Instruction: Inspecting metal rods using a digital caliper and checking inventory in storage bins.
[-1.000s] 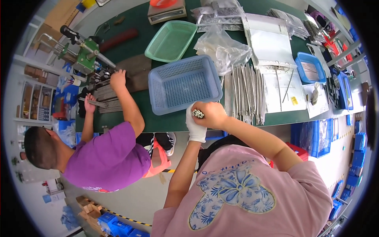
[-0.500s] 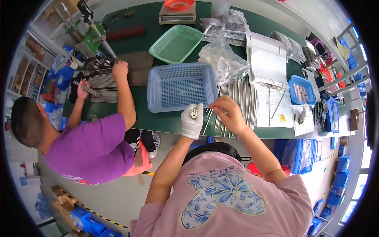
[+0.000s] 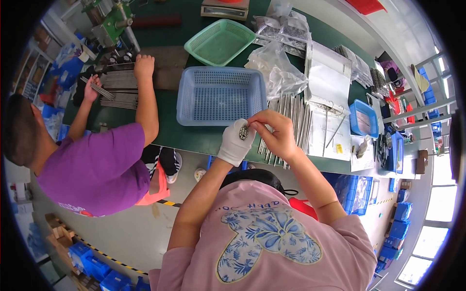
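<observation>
My left hand (image 3: 232,149), in a white glove, is closed around a bundle of thin metal tubes (image 3: 243,133). The tubes' round ends face up; their lengths are hidden by the glove. Bare, my right hand (image 3: 279,135) pinches its thumb and forefinger together right beside those ends. Whatever lies in the pinch is too small to make out. Just beyond both hands is a blue perforated basket (image 3: 182,104), with no tubes visible in it. Long metal rods (image 3: 297,114) lie in a loose row to the right, partly behind my right hand.
A green basket (image 3: 191,45), a clear plastic bag (image 3: 276,72) and an open white binder (image 3: 330,72) lie farther back. At right stands a small blue basket (image 3: 356,130). On the left, a co-worker in a purple shirt (image 3: 104,169) handles rods beside a green press (image 3: 109,31).
My right hand has moved left, its fingertips now against the tube ends in my left hand. The view has shifted, and the co-worker still holds several rods.
</observation>
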Available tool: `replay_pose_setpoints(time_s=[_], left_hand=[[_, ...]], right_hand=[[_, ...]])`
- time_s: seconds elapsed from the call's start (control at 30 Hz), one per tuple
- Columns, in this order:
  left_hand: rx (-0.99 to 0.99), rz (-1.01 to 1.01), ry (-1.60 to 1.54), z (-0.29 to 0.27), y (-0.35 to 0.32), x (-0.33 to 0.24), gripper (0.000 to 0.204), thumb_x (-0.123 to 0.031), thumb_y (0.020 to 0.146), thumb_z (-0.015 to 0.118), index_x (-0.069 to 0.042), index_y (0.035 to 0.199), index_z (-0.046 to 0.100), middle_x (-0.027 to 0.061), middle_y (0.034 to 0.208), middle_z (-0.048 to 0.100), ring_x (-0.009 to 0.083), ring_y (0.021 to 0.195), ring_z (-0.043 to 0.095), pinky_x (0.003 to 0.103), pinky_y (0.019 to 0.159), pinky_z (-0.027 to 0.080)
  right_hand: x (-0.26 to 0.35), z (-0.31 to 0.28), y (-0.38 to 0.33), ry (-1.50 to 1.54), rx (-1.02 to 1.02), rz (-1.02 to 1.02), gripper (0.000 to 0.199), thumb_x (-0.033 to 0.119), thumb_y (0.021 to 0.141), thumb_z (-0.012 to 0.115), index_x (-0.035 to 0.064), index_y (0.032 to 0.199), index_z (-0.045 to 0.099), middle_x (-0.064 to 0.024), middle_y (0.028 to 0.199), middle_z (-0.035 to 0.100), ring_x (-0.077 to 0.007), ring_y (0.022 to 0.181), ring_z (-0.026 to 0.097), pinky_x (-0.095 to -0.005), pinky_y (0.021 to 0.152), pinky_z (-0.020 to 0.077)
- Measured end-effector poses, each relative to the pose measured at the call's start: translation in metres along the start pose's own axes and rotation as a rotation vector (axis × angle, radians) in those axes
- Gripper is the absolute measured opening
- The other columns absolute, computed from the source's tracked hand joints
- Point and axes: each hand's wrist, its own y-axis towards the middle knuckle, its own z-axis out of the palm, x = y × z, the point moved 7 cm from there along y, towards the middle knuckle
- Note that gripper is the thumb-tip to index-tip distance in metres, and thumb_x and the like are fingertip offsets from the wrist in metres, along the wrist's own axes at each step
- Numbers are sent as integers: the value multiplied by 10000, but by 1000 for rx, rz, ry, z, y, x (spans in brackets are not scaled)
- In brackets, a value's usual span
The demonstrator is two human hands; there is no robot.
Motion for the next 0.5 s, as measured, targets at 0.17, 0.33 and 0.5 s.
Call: replay_pose_setpoints(time_s=[0.17, 0.33, 0.5], left_hand=[[8, 21, 38, -3, 0, -7, 110, -83, 714, 598, -40, 754, 505, 147, 646, 526, 341, 609, 524, 362, 525, 408], [67, -47, 52, -3, 1, -3, 117, -75, 694, 593, -45, 764, 505, 149, 665, 526, 347, 639, 520, 364, 542, 414], [61, -49, 41, -1, 3, 3, 126, -98, 700, 588, -42, 771, 501, 149, 700, 527, 342, 669, 519, 365, 569, 416]], right_hand=[[5, 3, 1, -42, 3, -57, 76, -19, 720, 585, -7, 794, 595, -99, 725, 592, -206, 654, 580, -279, 591, 458], [25, 6, 1, -342, 88, -263, 95, -5, 689, 599, 10, 782, 584, -106, 700, 582, -249, 592, 566, -309, 532, 452], [24, 10, 4, -404, 88, -310, 94, 8, 683, 585, 23, 775, 569, -92, 689, 577, -267, 571, 555, -321, 504, 443]])
